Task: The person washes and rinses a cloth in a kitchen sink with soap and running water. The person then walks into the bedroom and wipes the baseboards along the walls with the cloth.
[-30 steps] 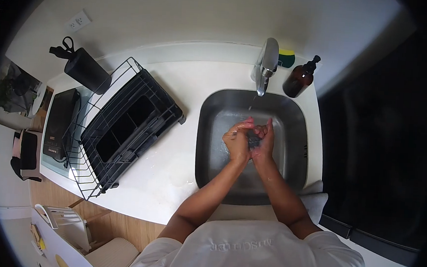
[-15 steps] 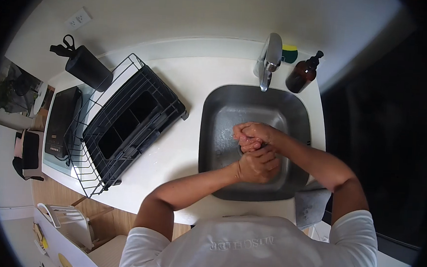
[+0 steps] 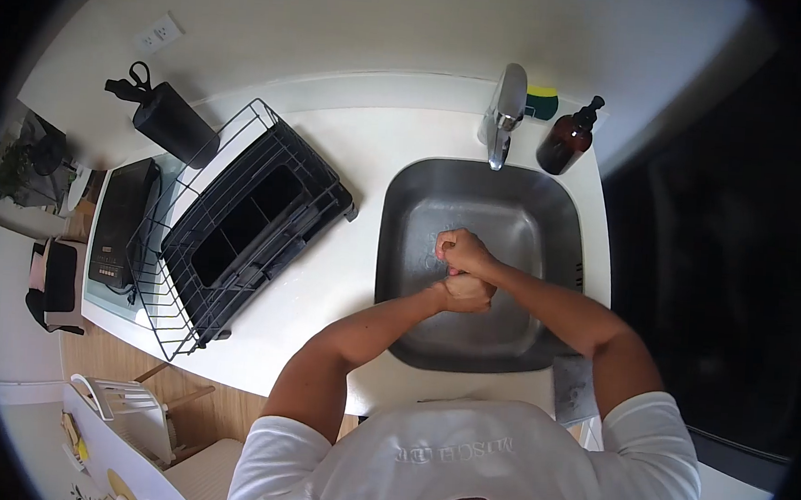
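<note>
Both of my hands are together over the grey sink basin (image 3: 405,324), the left one just below the right in the view. My right hand (image 3: 462,249) is curled into a fist, its fingertips turned in and partly hidden. My left hand (image 3: 465,293) is closed against the right wrist and seems wrapped round it; some of its fingers are out of sight. Beyond the hands, the chrome faucet (image 3: 507,105) points down over the basin's far edge. No water stream shows from it.
A brown pump bottle (image 3: 567,143) and a green and yellow sponge (image 3: 542,103) stand behind the sink. To the left are a black dish rack (image 3: 255,227), a black utensil holder (image 3: 177,124) and a hot plate (image 3: 123,219). A grey cloth (image 3: 575,389) hangs at the front edge.
My left hand has moved up and left from the right fingers to the right wrist. My right hand has curled tighter. The white suds or droplets on the hands show less.
</note>
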Demonstrator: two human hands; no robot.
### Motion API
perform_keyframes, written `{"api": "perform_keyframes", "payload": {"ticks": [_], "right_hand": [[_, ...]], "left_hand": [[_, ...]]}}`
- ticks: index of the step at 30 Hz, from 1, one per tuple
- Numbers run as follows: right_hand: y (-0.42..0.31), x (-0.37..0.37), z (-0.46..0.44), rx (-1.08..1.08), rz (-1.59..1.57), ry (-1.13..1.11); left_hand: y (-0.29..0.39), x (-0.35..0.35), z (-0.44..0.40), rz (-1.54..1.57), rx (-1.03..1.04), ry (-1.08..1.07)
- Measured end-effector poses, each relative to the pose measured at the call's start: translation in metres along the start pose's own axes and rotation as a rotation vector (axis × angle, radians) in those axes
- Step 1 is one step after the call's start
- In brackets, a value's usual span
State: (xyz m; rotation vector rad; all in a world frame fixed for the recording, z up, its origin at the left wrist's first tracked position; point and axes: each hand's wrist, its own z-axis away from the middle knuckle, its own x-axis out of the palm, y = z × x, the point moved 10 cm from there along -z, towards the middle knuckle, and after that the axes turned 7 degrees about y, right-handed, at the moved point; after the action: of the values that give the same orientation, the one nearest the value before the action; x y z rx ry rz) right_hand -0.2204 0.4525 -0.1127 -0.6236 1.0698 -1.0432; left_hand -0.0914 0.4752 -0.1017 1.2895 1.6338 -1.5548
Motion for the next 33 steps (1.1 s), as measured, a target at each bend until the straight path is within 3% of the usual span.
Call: {"api": "perform_keyframes", "payload": {"ticks": [1,2,3,4,6,8,9,10,12,13,14,16,17,18,19,20,21,23,25,26,28,29,30,31,32,33], "right_hand": [[0.002,-0.003,-0.001,-0.002,0.002,0.005],[0.017,-0.004,-0.001,0.175,-0.332,-0.003],[0.029,0.000,0.000,0.349,-0.667,-0.012],[0.030,-0.005,-0.001,0.342,-0.667,-0.008],[0.048,-0.012,0.002,0.516,-1.181,0.103],[0.059,-0.017,0.003,0.578,-1.346,0.139],[0.052,-0.031,-0.001,0.416,-1.393,0.169],[0.043,-0.044,-0.003,0.252,-1.433,0.199],[0.023,-0.053,0.008,0.232,-1.374,0.252],[0.007,-0.070,0.015,0.070,-1.067,0.345],[-0.011,-0.084,0.023,-0.085,-0.754,0.428],[-0.022,-0.075,0.034,-0.113,-0.650,0.374],[-0.051,-0.076,0.048,-0.361,-0.476,0.407],[-0.081,-0.072,0.066,-0.611,-0.296,0.430],[-0.090,-0.068,0.076,-0.628,-0.298,0.414],[-0.118,-0.059,0.101,-0.846,-0.080,0.422],[-0.139,-0.044,0.123,-1.064,0.140,0.428],[-0.132,-0.062,0.123,-0.991,-0.106,0.524],[-0.123,-0.071,0.119,-0.816,-0.241,0.496],[-0.115,-0.077,0.124,-0.855,-0.323,0.571],[-0.105,-0.090,0.124,-0.878,-0.672,0.620],[-0.104,-0.097,0.122,-0.850,-0.932,0.585],[-0.115,-0.098,0.125,-0.854,-0.937,0.555],[-0.102,-0.107,0.121,-0.697,-1.221,0.625],[-0.084,-0.105,0.114,-0.513,-1.493,0.690],[-0.084,-0.106,0.111,-0.508,-1.494,0.663]], "left_hand": [[0.000,-0.018,0.003,0.129,0.041,0.181],[-0.003,-0.036,0.009,0.256,0.086,0.363],[-0.007,-0.040,0.013,0.248,0.092,0.366],[-0.018,-0.052,0.020,0.357,0.006,0.451],[-0.034,-0.075,0.025,0.463,-0.081,0.534],[-0.097,-0.058,0.046,0.794,-0.842,0.364],[-0.095,-0.054,0.074,0.731,-1.134,0.691],[-0.085,-0.050,0.069,0.729,-1.131,0.687],[-0.071,0.003,0.082,1.332,-1.548,0.682],[-0.066,0.006,0.073,1.715,-1.614,0.740],[-0.076,-0.009,0.073,1.710,-1.609,0.743],[-0.060,-0.004,0.061,2.617,-1.791,0.803],[-0.058,0.003,0.063,2.742,-1.951,0.854],[-0.056,0.022,0.068,2.730,-1.947,0.877],[-0.055,0.036,0.049,3.171,-1.415,0.966],[-0.062,0.024,0.038,3.491,-0.754,1.016],[-0.069,0.016,0.039,3.455,-0.758,1.056],[-0.078,-0.017,0.026,3.316,-0.889,0.961],[-0.078,-0.004,0.016,3.206,-0.961,0.967],[-0.086,0.007,0.012,3.097,-0.572,1.185],[-0.110,-0.023,0.023,2.904,-0.216,1.378],[-0.122,-0.038,0.023,2.963,-0.747,1.501],[-0.121,-0.050,0.030,2.931,-1.322,1.599],[-0.132,-0.061,0.042,2.656,-1.509,1.736],[-0.132,-0.058,0.042,2.627,-1.514,1.771],[-0.145,-0.072,0.049,2.219,-1.424,1.661]]}}
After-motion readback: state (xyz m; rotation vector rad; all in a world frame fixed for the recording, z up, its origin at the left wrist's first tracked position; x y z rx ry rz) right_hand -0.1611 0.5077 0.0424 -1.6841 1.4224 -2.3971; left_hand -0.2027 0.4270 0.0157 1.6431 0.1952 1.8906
